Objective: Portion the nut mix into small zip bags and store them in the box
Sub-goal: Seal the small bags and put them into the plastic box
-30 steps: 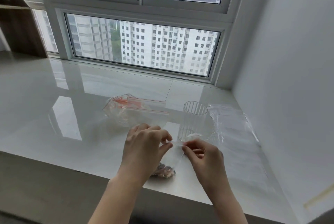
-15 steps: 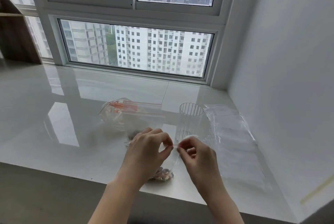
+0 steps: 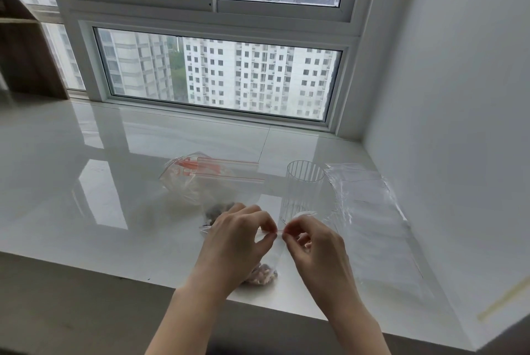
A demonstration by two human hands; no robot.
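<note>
Both grips are closed tight on the same thing: the left hand (image 3: 235,242) and the right hand (image 3: 312,242) each pinch, thumb against forefinger, the red-lined top edge of a small clear plastic zip bag (image 3: 265,271). The two pinches sit almost touching at the middle of the seal, the remaining fingers curled under. The bag hangs down between the hands, and its bottom, bulging with a brownish nut mix (image 3: 262,277), rests on the glossy white stone worktop (image 3: 86,197) close to the near edge.

Just beyond the left hand lies another clear bag holding dark nuts (image 3: 216,212), partly hidden by the knuckles. Farther back is a crumpled clear packet of unused zip bags with red seal strips (image 3: 200,176). To the right of it, just behind the right hand, a clear ribbed plastic cup (image 3: 302,191) stands upright. Beside the cup, a large flat sheet of clear plastic wrapping (image 3: 372,217) lies along the worktop near the white wall (image 3: 459,96). A white-framed window (image 3: 218,73) behind shows tall apartment blocks.
</note>
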